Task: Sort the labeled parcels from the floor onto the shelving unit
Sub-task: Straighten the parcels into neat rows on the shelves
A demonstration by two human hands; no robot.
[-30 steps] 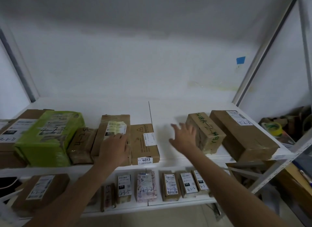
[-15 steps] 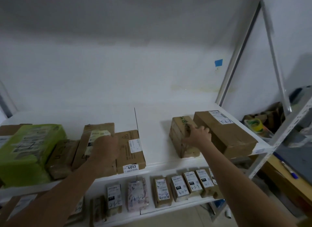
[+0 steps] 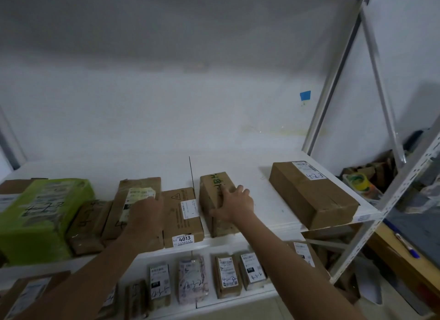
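My right hand (image 3: 234, 204) grips a brown box with green writing (image 3: 214, 188), fingers over its top and thumb on its right side. This box stands on the white shelf (image 3: 259, 200) just right of a flat box labelled 4013 (image 3: 182, 214). My left hand (image 3: 145, 212) lies palm-down on a flat brown parcel with a yellowish label (image 3: 139, 188), without closing around it. A large brown box (image 3: 309, 195) lies apart at the shelf's right end.
A green-wrapped parcel (image 3: 40, 214) and a small brown parcel (image 3: 87, 223) fill the shelf's left side. Several small labelled parcels (image 3: 190, 279) line the lower shelf. Grey uprights (image 3: 333, 74) frame the right side, with clutter and a tape roll (image 3: 359, 180) beyond.
My right hand took hold of the green-marked box beside the large box and slid it left, up against the 4013 box. My left hand stayed on the flat parcel.
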